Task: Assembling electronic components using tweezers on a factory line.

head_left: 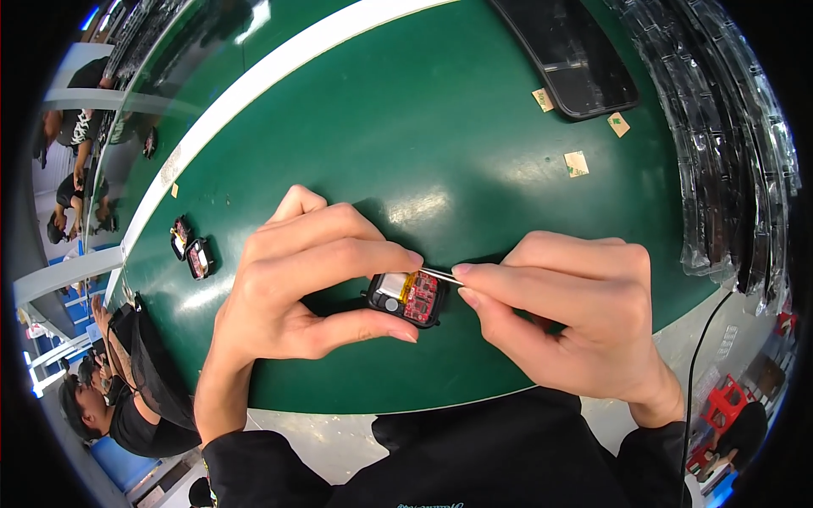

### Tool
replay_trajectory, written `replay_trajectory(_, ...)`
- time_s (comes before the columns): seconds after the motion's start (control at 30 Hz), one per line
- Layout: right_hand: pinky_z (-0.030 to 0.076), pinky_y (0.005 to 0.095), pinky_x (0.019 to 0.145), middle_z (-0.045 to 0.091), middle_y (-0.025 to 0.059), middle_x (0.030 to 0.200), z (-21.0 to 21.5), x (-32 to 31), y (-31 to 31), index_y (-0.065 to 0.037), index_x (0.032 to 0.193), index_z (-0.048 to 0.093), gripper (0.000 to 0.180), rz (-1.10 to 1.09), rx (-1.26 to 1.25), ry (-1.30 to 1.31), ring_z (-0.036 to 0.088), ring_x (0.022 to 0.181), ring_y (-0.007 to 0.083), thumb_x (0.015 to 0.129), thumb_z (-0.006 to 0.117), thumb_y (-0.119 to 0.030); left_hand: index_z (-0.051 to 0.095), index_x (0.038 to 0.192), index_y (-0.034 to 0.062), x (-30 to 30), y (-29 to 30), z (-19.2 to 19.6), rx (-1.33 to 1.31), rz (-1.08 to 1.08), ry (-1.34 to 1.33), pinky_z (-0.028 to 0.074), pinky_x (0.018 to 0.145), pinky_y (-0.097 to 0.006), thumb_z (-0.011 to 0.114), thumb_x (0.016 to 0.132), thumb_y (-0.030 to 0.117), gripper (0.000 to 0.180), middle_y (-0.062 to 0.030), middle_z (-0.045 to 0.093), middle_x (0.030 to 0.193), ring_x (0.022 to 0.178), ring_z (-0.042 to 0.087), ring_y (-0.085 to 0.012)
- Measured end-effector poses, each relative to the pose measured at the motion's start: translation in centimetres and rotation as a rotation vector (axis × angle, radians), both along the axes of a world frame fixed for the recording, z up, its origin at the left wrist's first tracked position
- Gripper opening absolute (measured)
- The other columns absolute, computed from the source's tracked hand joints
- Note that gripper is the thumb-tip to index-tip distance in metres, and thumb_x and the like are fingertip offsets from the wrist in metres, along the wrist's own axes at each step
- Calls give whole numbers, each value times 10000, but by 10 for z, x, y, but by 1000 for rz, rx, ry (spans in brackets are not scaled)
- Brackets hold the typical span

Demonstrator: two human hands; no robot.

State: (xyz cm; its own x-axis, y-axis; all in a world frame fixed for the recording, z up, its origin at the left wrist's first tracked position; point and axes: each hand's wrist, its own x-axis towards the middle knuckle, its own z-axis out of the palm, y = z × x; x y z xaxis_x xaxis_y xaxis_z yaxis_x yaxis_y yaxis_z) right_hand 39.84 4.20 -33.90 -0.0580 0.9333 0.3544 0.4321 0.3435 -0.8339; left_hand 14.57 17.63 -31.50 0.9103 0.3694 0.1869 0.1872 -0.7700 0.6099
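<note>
My left hand [292, 275] grips a small black device casing [440, 311] between thumb and fingers, just above the green table. Inside the open casing lie a red circuit board [422, 298] and a silver battery cell [391, 285], with a strip of yellow tape between them. A pair of thin metal tweezers [440, 275] is pinched in my right hand [572, 305]. Their tips reach the casing's upper edge beside my left index fingertip, which covers the exact contact point.
Two open casing parts [199, 258] with electronics lie at the left of the green table [339, 127]. A black phone-like slab [584, 68] sits far right, near small beige stickers [576, 164]. Clear plastic trays [720, 152] are stacked at the right edge, beside a black cable [696, 364]. People sit at left.
</note>
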Motion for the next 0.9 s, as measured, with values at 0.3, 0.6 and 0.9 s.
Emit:
replay_trajectory(0.3, 477, 272, 483, 708, 65, 713, 0, 3, -2, 9, 1046, 859, 287, 45, 1, -40, 663, 557, 148, 780, 843, 114, 848, 1074, 51, 0, -3, 2, -5, 25, 17, 395, 777, -344, 1005, 684, 493, 609, -42, 819, 931, 751, 676, -177)
replay_trajectory(0.6, 416, 322, 467, 627, 51, 727, 6, 0, -5, 16, 967, 811, 174, -68, 13, 12, 547, 511, 165, 806, 836, 79, 845, 1096, 76, -3, -7, 2, -63, 77, 27, 392, 770, -319, 1053, 631, 440, 626, -18, 816, 932, 738, 654, -158)
replay_trajectory(0.9, 400, 303, 452, 652, 49, 732, 11, 1, 0, 25, 1043, 833, 202, -238, 87, 102, 534, 491, 114, 845, 839, 64, 836, 1163, 96, 8, -3, 5, 19, 52, -17, 367, 731, -324, 1037, 714, 263, 519, 30, 646, 780, 703, 601, -131)
